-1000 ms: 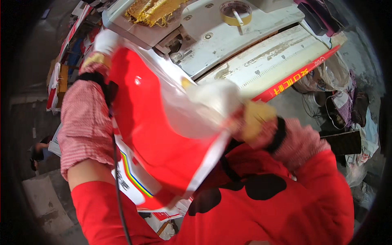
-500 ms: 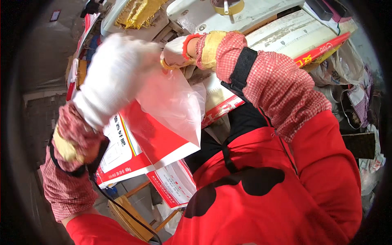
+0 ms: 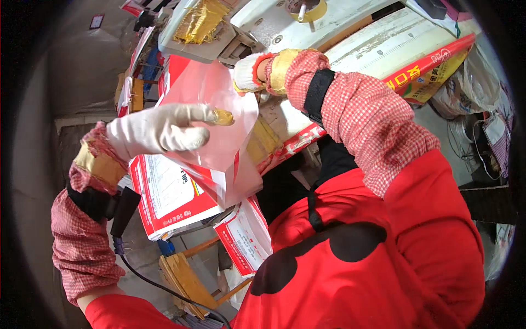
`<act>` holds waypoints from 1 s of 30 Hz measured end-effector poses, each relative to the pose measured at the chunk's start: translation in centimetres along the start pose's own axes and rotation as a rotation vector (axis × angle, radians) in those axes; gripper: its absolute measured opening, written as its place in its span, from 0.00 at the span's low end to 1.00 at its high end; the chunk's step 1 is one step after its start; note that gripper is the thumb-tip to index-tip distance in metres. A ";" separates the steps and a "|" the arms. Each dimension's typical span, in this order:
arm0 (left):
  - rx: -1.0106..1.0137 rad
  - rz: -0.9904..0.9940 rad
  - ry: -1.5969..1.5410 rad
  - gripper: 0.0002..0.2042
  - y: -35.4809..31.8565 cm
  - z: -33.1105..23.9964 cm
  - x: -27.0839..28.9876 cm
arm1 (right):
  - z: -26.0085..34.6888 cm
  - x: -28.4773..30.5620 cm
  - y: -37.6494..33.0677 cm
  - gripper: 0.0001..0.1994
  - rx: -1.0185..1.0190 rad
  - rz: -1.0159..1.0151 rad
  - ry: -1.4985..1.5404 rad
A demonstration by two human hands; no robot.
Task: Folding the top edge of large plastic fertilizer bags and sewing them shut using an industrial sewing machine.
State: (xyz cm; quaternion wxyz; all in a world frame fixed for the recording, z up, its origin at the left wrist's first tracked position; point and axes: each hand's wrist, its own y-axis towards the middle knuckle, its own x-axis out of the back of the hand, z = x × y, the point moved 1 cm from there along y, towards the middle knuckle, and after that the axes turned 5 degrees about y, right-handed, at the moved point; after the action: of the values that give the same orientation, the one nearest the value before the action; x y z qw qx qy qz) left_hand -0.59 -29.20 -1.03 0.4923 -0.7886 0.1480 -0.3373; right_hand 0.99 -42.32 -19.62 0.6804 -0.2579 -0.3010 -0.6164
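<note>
My left hand point(image 3: 170, 129), in a white glove with a yellow-wrapped fingertip, is open, its fingers stretched out over a red-and-white printed bag with a translucent plastic liner point(image 3: 233, 145). At the bag's upper right edge, my right hand point(image 3: 251, 75), in a white glove with a red cuff, is closed on the bag; its fingertips are partly hidden. More flat printed bags point(image 3: 170, 205) lie beneath, to the left. Right behind the right hand stands a white machine point(image 3: 263, 24), which looks like a sewing machine.
A roll of tape point(image 3: 315, 11) sits on the machine, and a frayed yellow cloth point(image 3: 203, 21) covers its left part. A worn white tabletop point(image 3: 361, 52) with ruler marks extends right. Below left are a wooden stool point(image 3: 183, 279) and a black cable point(image 3: 164, 293). Plastic bags point(image 3: 466, 90) hang at right.
My left hand has come down and opened out from a blurred position by the right hand. The liner has shifted with the bag. The right hand has moved slightly right in the picture.
</note>
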 end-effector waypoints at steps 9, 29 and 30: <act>0.105 0.164 0.064 0.20 -1.4 0.6 -2.6 | 1.8 -0.8 -4.6 0.20 -0.005 -0.234 0.257; -0.185 -0.159 1.499 0.05 -2.1 -2.9 -13.0 | 4.8 -3.2 -4.3 0.09 0.198 -0.561 -0.824; -0.342 -0.633 1.568 0.04 -1.7 -4.0 -13.9 | 5.8 -4.2 -4.2 0.09 0.323 -0.548 -1.175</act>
State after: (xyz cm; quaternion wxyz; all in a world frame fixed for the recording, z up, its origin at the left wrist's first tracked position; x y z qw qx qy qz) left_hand -13.63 -23.25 -3.77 0.0054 -0.3954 0.2673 -0.8787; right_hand -3.98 -35.69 -18.75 0.2522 -0.3599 -0.7647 -0.4712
